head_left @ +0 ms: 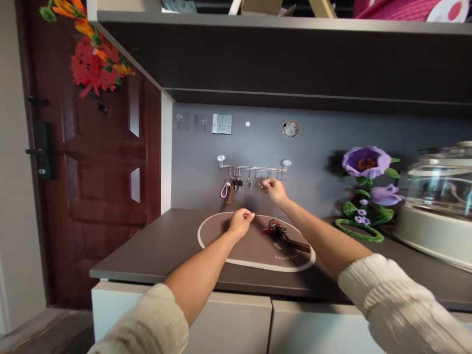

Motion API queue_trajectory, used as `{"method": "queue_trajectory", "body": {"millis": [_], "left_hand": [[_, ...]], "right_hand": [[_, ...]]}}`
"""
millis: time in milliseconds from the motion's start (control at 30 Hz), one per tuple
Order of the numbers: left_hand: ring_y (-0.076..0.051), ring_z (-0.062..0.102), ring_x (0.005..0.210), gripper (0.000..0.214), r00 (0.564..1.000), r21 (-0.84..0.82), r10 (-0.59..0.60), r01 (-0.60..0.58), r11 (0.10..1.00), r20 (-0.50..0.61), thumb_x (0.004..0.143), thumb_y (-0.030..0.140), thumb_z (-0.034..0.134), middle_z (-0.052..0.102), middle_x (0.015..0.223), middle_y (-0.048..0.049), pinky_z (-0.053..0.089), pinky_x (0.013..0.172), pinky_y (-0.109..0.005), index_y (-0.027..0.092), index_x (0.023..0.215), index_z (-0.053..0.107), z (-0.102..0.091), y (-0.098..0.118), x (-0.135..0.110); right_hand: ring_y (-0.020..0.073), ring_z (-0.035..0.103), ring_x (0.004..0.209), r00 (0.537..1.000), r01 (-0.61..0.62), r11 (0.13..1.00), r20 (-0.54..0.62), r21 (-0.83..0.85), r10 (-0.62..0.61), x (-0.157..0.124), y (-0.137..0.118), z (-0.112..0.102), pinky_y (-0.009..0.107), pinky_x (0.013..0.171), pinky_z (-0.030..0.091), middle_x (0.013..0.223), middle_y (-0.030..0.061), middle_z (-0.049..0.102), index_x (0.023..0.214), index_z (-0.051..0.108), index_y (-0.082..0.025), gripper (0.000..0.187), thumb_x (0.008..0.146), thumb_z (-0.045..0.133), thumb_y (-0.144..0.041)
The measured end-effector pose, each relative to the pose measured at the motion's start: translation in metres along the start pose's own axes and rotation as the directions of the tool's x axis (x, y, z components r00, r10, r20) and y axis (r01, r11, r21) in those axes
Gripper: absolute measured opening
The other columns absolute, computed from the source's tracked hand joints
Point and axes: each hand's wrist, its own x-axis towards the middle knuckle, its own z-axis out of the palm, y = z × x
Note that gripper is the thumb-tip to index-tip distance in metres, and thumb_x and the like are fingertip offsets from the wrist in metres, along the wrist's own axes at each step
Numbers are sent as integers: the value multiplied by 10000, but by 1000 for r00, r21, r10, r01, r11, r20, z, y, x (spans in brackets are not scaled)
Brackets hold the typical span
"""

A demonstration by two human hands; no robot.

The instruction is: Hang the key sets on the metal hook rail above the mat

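My right hand (275, 191) is raised to a chrome hook rail (254, 168) on the grey back wall. Its fingertips pinch a small key ring (261, 187) just under the rail's hooks. Lower and to the left, my left hand (240, 224) is held over an oval brown mat (221, 241) with its fingers curled closed; whatever it may hold is hidden. Left of my right hand, a single key (250, 186) and a bunch of keys with a pink carabiner (224, 190) hang from the rail. A larger bunch of keys (277, 230) with a dark strap lies on the mat.
Purple fabric flowers (367, 162) and a glass-domed appliance (435, 196) stand on the right of the counter (155, 246). Above runs a dark overhead shelf (258, 59). A dark red door (88, 196) is at the left. Small clear wall hooks (203, 121) sit above the rail.
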Motion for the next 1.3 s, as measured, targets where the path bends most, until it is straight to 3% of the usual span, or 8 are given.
{"method": "queue_trajectory", "body": {"millis": [400,600,800,1000,1300], "left_hand": [[-130,506,639,97,999,57,-8,6,998,31,698,242,564,576,643,-9,371,644,-257,162,645,576,2,-4,0],[-119,514,649,102,999,109,-11,7,994,39,720,233,536,588,675,-14,379,645,-244,153,673,577,3,-4,1],[-106,508,650,114,999,143,-20,14,990,40,740,232,516,582,688,-16,379,645,-230,141,700,572,4,-5,0],[-105,512,654,123,999,154,-19,11,988,49,752,232,509,587,691,-17,380,642,-227,138,712,578,3,-4,0],[-111,529,688,120,996,188,-41,25,982,82,752,219,512,613,749,-32,394,665,-229,133,756,595,2,0,-2]], "right_hand": [[91,469,438,987,-95,995,-129,-6,93,38,-6,23,211,495,410,445,-22,490,602,559,-147,133,681,455,-172],[104,539,520,976,-164,982,-160,-90,149,41,-3,31,206,568,441,534,12,572,657,598,-130,151,717,472,-185],[84,537,510,959,-251,966,-152,-63,239,35,5,36,194,568,458,580,16,584,708,591,-123,139,754,474,-181],[68,518,485,942,-324,935,-47,146,333,25,3,37,209,532,486,564,-12,538,671,505,-150,140,785,428,-122],[51,473,459,943,-328,929,4,172,332,16,1,30,197,538,472,523,-24,496,624,470,-150,193,786,413,-62]]}}
